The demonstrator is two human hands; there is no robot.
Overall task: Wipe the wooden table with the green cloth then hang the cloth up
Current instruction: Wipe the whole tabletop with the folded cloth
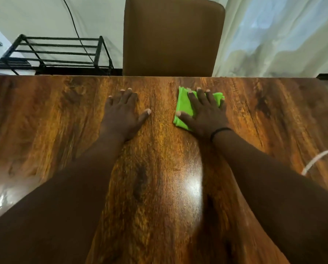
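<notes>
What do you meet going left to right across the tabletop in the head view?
left hand flat on the wooden table → green cloth → right hand pressing on it → white cord near the right edge.

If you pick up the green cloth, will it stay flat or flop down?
The green cloth would probably flop: it looks thin, soft and folded under the right hand. It likely slides easily too, since the wooden table looks glossy.

bright green cloth on a brown, dark-streaked wood-grain table.
</notes>
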